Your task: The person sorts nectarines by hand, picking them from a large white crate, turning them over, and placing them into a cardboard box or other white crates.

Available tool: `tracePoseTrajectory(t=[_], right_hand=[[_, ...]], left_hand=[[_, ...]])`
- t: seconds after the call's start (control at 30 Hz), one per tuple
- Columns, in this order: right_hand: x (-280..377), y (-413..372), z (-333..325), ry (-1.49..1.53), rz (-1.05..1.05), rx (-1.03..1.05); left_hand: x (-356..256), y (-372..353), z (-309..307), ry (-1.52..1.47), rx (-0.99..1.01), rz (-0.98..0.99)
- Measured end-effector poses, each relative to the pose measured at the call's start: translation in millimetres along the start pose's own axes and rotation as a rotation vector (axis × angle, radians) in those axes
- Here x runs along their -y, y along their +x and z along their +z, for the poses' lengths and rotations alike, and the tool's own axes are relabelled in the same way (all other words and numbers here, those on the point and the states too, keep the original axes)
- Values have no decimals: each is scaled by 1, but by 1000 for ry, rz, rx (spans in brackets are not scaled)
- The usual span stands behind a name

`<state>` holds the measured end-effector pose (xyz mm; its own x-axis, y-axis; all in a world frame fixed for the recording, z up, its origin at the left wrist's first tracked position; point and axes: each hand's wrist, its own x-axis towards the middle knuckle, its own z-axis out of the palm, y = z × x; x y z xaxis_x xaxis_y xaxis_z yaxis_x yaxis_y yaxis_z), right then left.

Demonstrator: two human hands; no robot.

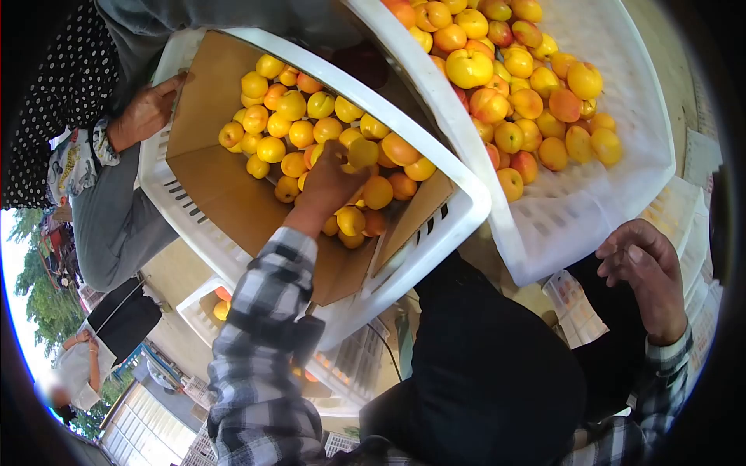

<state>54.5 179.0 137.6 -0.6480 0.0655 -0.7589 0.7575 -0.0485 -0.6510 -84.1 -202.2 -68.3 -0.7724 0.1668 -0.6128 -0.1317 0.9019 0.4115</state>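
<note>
My left hand (330,182) reaches into a white plastic crate (252,272) lined with brown cardboard. Its fingers are closed around a yellow apricot (363,154), over a layer of yellow and orange apricots (272,149). My right hand (643,272) hangs at the right with loosely bent fingers and nothing visible in them. It is beside a second white crate (536,260), which has a pale liner and holds many yellow and red-blushed apricots (528,105).
Another person's hand (148,113) rests at the lined crate's left edge. More crates (198,314) with fruit stand below on the floor. A person (85,361) is farther off at the lower left. My dark-trousered leg (489,365) lies below the crates.
</note>
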Motion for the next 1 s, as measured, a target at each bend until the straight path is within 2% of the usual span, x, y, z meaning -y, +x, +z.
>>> tracePoseTrajectory(t=[0.03,0.1,0.13,0.3,0.37,0.43,0.5,0.57,0.6,0.63,0.7,0.73,0.77,0.83,0.9,0.97,1.0], right_hand=[[0,-1,-1,-22,-7,14],[-2,-3,-3,-44,-24,22],[-3,-4,-4,-69,-40,31],[5,-10,-6,-23,-53,86],[8,-13,-8,19,-59,101],[12,-18,-8,44,-62,146],[14,-23,-7,42,-78,131],[10,-26,-8,8,-180,217],[5,-28,-7,48,-203,246],[0,-27,-6,82,-233,260],[-14,-26,5,417,-118,400],[-10,-31,10,500,-42,463],[-19,-30,18,605,-75,524],[-14,-46,19,723,-193,512],[-12,-69,17,985,-448,611],[-19,-92,-3,1046,-518,584],[-24,-108,-10,1256,-497,606]], left_hand=[[-7,2,7,3,1,5],[-15,14,21,490,-38,64],[-15,25,28,488,46,-30],[-14,22,13,418,117,-56],[16,14,3,85,30,0],[0,-31,-24,-513,-21,-28],[-17,-78,-48,-991,20,-84],[-38,-121,-75,-1196,178,28],[-62,-139,-80,-1255,86,20],[-82,-152,-86,-1185,87,80],[-142,-178,-92,-987,138,354],[-165,-185,-88,-741,20,460],[-190,-188,-84,-498,-118,564],[-262,-212,-65,-79,-170,846],[-312,-241,-44,84,-89,920],[-355,-264,-36,277,-88,1025],[-373,-276,-31,284,-76,1056]])
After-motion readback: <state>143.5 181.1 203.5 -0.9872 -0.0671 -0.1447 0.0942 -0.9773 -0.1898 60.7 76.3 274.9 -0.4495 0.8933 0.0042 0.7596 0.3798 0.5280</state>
